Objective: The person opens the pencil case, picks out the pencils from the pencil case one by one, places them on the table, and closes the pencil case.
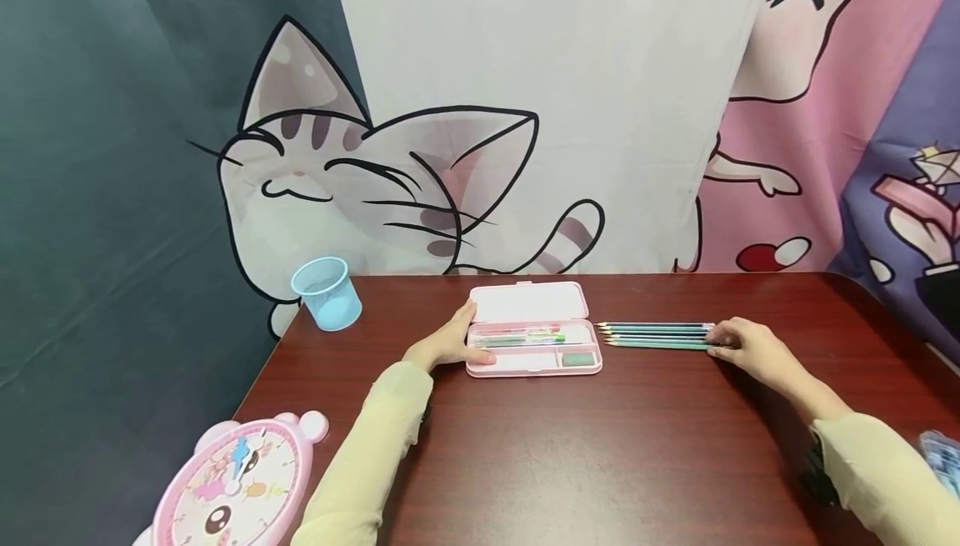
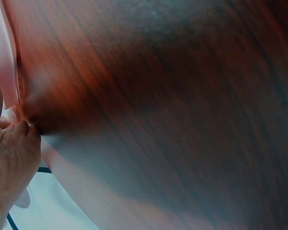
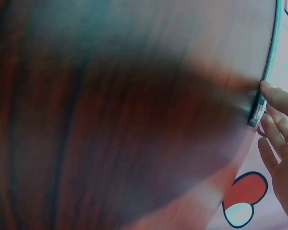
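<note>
A pink pencil case (image 1: 534,373) lies with its lid (image 1: 531,303) folded back at the middle of the table. Inside are several slim pens (image 1: 517,340) in the rear compartment and a grey-green eraser (image 1: 577,359) at the front right. My left hand (image 1: 447,343) grips the case's left end, thumb over the front part and fingers spread back toward the lid. Several dark green pencils (image 1: 656,336) lie side by side right of the case, points facing it. At their blunt ends, my right hand (image 1: 756,353) holds them between thumb and fingers, which also show in the right wrist view.
A light blue mesh pen cup (image 1: 335,308) stands at the table's back left corner. A pink clock (image 1: 240,488) with a cartoon dial is at the front left. Behind the brown table (image 1: 600,454) hangs a printed cloth (image 1: 645,154). Something blue shows at the right edge.
</note>
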A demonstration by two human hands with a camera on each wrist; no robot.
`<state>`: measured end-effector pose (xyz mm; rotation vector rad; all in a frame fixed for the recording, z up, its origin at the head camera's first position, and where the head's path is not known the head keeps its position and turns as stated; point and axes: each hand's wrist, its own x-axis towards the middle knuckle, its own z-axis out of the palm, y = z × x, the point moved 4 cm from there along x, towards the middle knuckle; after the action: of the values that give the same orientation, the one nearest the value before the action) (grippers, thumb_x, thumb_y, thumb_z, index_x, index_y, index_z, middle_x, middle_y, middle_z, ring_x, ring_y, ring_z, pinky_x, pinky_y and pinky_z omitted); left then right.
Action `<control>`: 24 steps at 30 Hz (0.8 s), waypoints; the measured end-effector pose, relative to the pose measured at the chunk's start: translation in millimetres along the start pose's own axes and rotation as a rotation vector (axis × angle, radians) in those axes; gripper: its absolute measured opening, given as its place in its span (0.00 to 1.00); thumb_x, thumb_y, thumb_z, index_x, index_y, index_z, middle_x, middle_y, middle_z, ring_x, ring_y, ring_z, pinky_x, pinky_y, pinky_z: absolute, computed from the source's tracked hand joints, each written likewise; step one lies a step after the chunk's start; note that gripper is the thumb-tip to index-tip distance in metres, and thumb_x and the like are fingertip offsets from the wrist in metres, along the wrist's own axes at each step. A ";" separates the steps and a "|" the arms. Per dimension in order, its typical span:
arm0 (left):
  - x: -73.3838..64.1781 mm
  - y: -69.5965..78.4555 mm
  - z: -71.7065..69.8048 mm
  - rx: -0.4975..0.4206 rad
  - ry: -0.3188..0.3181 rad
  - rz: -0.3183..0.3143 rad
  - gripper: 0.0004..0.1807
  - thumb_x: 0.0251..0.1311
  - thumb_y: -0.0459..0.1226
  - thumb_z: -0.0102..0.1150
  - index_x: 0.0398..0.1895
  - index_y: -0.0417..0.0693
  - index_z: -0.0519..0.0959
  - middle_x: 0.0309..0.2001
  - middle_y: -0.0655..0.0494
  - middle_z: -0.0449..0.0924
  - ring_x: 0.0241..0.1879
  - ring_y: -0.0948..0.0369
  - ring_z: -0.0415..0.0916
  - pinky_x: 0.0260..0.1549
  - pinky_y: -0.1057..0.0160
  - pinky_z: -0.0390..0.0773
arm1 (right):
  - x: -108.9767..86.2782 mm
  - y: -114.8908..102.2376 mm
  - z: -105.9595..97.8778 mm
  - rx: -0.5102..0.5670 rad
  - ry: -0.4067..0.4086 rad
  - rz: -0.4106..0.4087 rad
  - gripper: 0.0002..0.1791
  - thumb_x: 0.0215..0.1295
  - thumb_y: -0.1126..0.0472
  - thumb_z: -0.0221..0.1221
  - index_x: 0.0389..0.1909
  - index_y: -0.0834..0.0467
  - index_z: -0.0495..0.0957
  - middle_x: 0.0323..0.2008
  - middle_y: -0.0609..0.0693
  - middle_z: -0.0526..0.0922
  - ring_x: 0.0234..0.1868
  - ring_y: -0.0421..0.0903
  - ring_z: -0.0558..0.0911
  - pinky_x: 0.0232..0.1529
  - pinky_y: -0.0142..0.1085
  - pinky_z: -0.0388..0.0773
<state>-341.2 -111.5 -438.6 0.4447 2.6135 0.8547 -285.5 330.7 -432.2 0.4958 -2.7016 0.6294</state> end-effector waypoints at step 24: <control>0.3 -0.4 -0.3 0.015 -0.008 0.018 0.60 0.46 0.49 0.68 0.72 0.41 0.37 0.74 0.48 0.31 0.73 0.56 0.33 0.69 0.55 0.44 | 77.2 -133.8 83.3 0.297 -0.275 -0.154 0.07 0.55 0.62 0.62 0.35 0.60 0.81 0.34 0.51 0.85 0.34 0.43 0.79 0.37 0.35 0.76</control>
<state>-341.7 -111.8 -438.7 0.4761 2.6140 0.8379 -319.6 158.6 -425.3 0.9173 -2.7936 0.9891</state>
